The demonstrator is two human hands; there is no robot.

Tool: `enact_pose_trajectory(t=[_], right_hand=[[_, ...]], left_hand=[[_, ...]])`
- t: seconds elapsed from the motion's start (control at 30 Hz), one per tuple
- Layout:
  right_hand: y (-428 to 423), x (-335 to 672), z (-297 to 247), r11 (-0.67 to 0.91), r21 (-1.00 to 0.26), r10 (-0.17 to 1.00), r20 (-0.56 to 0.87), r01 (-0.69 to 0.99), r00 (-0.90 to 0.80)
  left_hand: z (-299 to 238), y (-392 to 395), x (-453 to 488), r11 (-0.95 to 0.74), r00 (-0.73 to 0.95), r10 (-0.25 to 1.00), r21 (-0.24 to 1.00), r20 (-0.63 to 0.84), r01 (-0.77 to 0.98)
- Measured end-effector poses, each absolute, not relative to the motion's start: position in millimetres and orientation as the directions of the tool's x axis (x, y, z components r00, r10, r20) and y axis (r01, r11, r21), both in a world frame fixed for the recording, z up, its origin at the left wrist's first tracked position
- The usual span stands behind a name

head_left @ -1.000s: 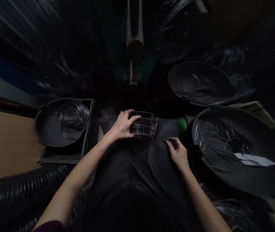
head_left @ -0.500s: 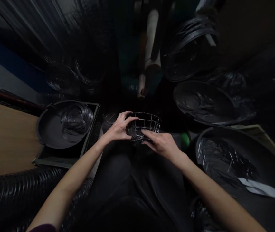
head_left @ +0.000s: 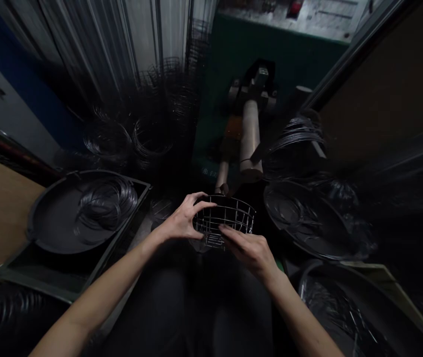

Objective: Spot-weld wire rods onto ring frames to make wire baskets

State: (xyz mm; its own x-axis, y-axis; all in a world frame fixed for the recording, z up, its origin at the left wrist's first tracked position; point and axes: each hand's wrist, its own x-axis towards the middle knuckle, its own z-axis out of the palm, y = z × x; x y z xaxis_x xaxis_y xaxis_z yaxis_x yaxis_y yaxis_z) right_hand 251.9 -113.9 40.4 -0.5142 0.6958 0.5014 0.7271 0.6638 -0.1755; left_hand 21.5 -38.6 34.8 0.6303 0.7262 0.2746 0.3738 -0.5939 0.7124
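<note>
Round silver-wire bskt (head_left: pixel 225 218) at ctr: L hand (head_left: pixel 181 218) clamped on its L side; R hand (head_left: pixel 251 251) has fingers tog. at near side, grip unclear. Grey metal cylinder (head_left: pixel 250 139) juts beyond; round blk basins (head_left: pixel 52 215) flank.

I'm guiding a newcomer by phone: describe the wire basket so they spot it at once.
Start at the green machine at the top and follow its thick cylinder down. Below it, between the left hand and right hand, is the wire basket. Unlike the coiled wire in the round tray at picture left, it is a curved, open grid, clasped by the left hand.
</note>
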Motion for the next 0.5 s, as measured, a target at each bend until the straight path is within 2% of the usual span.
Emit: enact_pose_trajectory(t=[0.2,0.4,0.5], right_hand=[[-107,255,36,0.659,-0.209,0.7,0.523,0.723,-0.487],[-100,255,42,0.554,-0.303,0.817,0.378,0.775,-0.436],[-98,254,43,0.53,-0.328,0.837,0.349,0.782,-0.421]], left_hand=[[36,-28,25,-0.606,0.633,0.72,0.702,0.285,0.374],[37,-19,27,-0.634,0.626,0.705,0.691,0.333,0.347],[38,-16,27,-0.645,0.643,0.696,0.673,0.319,0.364]])
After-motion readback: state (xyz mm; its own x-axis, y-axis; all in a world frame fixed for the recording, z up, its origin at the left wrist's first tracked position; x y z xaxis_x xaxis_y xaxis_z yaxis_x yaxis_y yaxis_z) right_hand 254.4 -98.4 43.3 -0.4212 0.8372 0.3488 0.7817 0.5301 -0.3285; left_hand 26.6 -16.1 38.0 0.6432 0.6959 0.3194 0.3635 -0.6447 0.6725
